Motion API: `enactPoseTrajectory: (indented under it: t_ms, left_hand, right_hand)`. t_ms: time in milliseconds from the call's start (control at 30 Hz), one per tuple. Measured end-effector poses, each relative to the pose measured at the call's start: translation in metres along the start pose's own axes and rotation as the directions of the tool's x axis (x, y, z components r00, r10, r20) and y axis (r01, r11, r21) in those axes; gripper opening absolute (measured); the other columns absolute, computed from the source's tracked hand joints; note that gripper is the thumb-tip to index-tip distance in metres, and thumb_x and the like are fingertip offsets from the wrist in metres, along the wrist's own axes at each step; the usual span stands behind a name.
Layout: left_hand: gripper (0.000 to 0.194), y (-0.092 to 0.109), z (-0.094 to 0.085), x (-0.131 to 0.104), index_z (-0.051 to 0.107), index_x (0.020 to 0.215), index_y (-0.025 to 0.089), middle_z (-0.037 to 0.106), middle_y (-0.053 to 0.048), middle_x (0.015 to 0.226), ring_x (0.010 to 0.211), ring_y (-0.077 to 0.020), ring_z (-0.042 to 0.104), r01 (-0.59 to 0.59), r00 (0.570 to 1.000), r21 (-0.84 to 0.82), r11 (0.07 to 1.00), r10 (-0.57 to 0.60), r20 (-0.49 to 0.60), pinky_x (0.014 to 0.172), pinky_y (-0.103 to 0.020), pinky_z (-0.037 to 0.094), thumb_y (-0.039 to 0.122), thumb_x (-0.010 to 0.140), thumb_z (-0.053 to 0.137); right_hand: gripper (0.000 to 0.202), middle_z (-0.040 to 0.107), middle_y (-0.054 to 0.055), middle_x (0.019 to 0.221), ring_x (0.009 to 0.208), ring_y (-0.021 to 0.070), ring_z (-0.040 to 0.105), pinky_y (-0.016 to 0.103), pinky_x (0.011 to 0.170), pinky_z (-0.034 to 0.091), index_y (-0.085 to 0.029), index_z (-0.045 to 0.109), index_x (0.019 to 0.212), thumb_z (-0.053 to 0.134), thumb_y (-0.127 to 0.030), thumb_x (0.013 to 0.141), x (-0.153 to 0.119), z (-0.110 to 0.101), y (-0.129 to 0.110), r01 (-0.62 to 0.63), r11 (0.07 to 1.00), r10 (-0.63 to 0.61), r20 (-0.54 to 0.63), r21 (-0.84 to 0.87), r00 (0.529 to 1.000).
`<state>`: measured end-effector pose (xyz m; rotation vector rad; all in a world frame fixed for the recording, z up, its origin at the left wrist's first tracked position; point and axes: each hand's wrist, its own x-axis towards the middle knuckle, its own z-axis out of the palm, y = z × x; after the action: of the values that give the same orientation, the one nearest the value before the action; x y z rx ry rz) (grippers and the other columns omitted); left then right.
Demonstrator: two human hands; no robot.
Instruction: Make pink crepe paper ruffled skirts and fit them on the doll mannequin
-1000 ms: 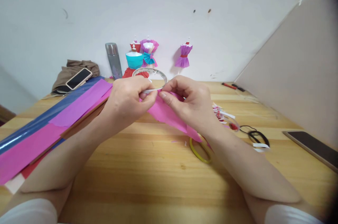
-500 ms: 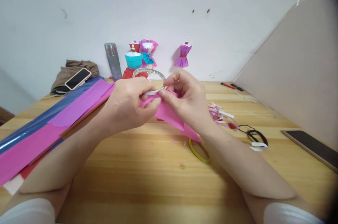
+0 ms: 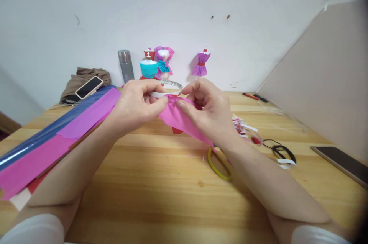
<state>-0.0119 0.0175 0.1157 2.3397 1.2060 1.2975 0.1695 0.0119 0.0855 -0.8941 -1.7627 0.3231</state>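
A strip of pink crepe paper (image 3: 184,119) hangs between my two hands, its upper edge gathered into small folds. My left hand (image 3: 140,100) is closed round the near side of a white roll of tape (image 3: 173,93), and its thumb tip presses the gathered edge of the paper. With thumb and fingers my right hand (image 3: 208,108) pinches the same strip a little to the right. The strip's lower end passes behind my right wrist. Yellow-handled scissors (image 3: 212,165) lie on the table below, partly hidden by the paper and my forearm.
Pink and purple paper sheets (image 3: 83,119) lie on a blue roll (image 3: 40,133) at left. Small paper-dressed forms (image 3: 201,64) and a grey flask (image 3: 126,68) stand by the wall. Paper scraps (image 3: 240,124), a black cord (image 3: 283,152) and a phone (image 3: 342,163) lie at right.
My left thumb has come up onto the paper's gathered edge. The tape roll has tilted flatter, and the pink strip is more spread out between the hands. The view has shifted slightly.
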Motion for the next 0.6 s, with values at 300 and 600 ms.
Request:
enactPoseTrajectory:
  t_ms: [300,600]
  left_hand:
    - [0.017,-0.005,0.000,0.002,0.063,0.060,0.017,0.054,0.001,0.056,0.053,-0.0094,0.044,-0.106,0.993,0.019,0.994,0.107,-0.058,0.049,-0.025,0.034,0.018,0.076,0.061]
    - [0.016,-0.006,0.000,0.001,0.066,0.062,0.016,0.059,0.001,0.059,0.056,-0.0106,0.050,-0.078,0.995,0.060,0.995,0.082,-0.055,0.051,-0.024,0.037,0.023,0.077,0.061]
  right_hand:
    - [0.013,0.059,-0.001,0.064,0.059,0.0139,0.049,0.028,0.055,0.035,-0.019,0.058,0.071,0.065,-0.024,0.080,0.006,-0.009,0.000,-0.008,0.994,0.024,0.142,-0.109,0.990]
    - [0.006,0.065,0.002,0.072,0.065,0.0168,0.058,0.029,0.057,0.042,-0.019,0.064,0.076,0.059,-0.019,0.080,0.010,-0.021,-0.007,-0.108,0.987,0.061,0.341,0.121,0.938]
